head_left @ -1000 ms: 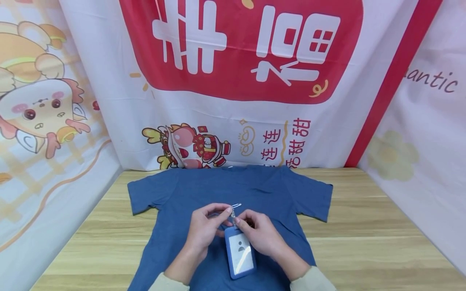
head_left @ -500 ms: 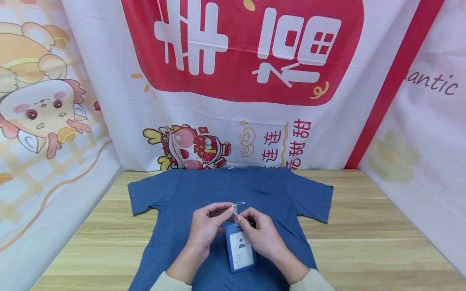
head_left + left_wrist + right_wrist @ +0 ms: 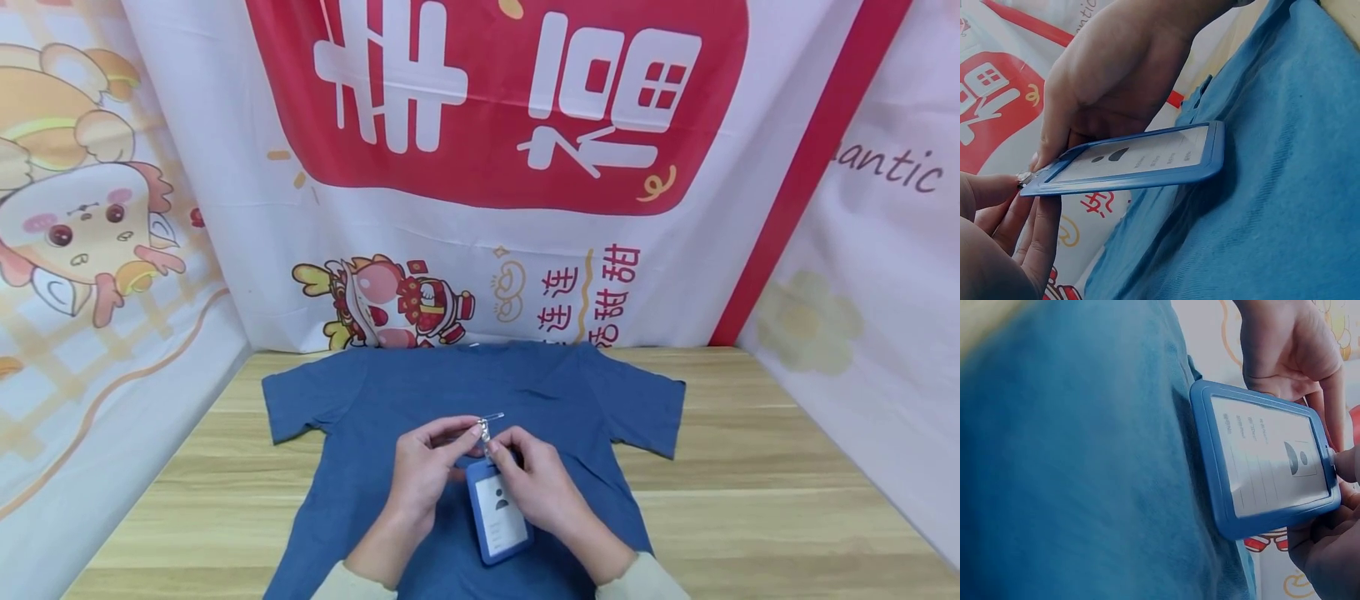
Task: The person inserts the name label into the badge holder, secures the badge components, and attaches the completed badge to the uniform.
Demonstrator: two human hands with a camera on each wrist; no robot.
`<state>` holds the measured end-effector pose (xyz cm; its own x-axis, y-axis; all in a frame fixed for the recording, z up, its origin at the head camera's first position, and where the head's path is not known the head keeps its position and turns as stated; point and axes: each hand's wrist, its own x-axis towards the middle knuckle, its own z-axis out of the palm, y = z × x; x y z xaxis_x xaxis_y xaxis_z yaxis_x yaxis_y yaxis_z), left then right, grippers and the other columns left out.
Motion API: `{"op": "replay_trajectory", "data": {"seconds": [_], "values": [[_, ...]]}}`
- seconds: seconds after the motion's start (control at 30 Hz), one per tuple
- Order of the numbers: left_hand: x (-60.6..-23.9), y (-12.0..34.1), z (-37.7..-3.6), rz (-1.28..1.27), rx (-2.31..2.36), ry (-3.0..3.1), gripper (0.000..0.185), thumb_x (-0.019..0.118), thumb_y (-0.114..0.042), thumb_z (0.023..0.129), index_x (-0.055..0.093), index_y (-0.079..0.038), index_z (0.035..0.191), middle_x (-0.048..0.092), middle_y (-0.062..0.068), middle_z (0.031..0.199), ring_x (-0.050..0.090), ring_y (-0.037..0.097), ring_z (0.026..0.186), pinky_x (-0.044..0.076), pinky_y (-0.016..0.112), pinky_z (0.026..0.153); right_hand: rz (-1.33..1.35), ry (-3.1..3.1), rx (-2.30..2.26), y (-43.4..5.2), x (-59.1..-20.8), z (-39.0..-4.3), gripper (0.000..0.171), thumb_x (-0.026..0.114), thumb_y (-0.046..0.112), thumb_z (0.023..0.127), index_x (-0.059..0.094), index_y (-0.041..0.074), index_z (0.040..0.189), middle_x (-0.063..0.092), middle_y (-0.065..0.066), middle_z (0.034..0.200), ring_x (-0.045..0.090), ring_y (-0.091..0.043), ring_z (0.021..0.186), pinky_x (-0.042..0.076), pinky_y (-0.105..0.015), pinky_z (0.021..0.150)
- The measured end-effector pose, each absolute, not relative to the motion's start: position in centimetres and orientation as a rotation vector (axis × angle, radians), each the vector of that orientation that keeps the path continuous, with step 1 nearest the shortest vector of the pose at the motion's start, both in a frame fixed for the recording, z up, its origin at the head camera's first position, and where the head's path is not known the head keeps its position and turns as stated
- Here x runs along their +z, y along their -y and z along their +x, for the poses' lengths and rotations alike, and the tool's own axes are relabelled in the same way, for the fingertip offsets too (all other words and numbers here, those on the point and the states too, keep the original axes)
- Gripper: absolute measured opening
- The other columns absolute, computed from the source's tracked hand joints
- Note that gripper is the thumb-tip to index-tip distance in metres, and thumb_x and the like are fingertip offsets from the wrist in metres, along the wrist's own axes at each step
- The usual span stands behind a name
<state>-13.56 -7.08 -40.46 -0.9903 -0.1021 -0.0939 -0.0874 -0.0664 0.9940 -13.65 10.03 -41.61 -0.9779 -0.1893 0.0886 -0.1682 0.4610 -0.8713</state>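
- While your two hands meet over the middle of the blue shirt (image 3: 420, 392), the badge holder (image 3: 498, 518) hangs between them, its lower end nearest you and just above the cloth.
- The badge holder looks like a light, stiff frame with a smooth clear window; I judge it slippery on the face, so its rim or top end is the surer place to grip.
- Your right hand (image 3: 536, 483) curls round the holder's top end, thumb and fingertips pinching it where the clip joins.
- Your left hand (image 3: 427, 467) pinches the small metal clip (image 3: 486, 427) between thumb and forefinger, the other fingers curled loosely beneath.
- The clip is thin, springy metal and small, so I expect it to twist or slip out if pinched at the tip; nearer its hinge seems safer.
- Both wrists slope inward from your cream sleeves (image 3: 352, 582), knuckles up, fingertips nearly touching at the clip.
- The shirt is soft and will bunch under pressure; it lies spread flat on the wooden table (image 3: 750, 500), sleeves out to either side.
- Behind the table hangs a printed cloth backdrop (image 3: 495, 108), red and white with cartoon figures.
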Motion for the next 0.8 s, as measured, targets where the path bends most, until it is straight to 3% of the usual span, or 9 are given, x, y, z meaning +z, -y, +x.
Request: {"op": "replay_trajectory", "data": {"seconds": [0.2,0.5,0.8], "values": [[-40.4,7.0,-13.5,0.216,-2.293,2.120,0.029,0.084,-0.026,0.096,0.082,-0.011,0.121,0.082,0.002,0.104,0.076,0.012,0.083,0.061,0.030,0.063,-0.347,-2.665,-1.587,-10.0,-41.7,-13.5,0.023,0.056,0.032,0.114,0.070,0.014,0.113,0.068,-0.002,0.100,0.061,-0.016,0.088,0.050,-0.026,0.070],[-40.3,6.6,-13.3,0.197,-2.339,2.064,0.028,0.083,-0.018,0.097,0.080,-0.004,0.120,0.081,0.001,0.099,0.076,0.011,0.082,0.062,0.027,0.059,-0.476,-2.798,-1.468,-9.7,-41.9,-13.2,0.022,0.049,0.026,0.116,0.061,0.009,0.110,0.051,0.000,0.079,0.048,-0.010,0.064,0.041,-0.024,0.056],[-40.4,6.0,-13.0,0.206,-2.353,2.050,0.029,0.082,-0.017,0.097,0.079,-0.003,0.122,0.080,0.001,0.098,0.077,0.012,0.083,0.063,0.027,0.059,-0.469,-2.860,-1.479,-9.4,-42.1,-13.0,0.015,0.052,0.018,0.114,0.058,0.009,0.104,0.050,0.001,0.080,0.047,-0.008,0.064,0.040,-0.023,0.055]]}}
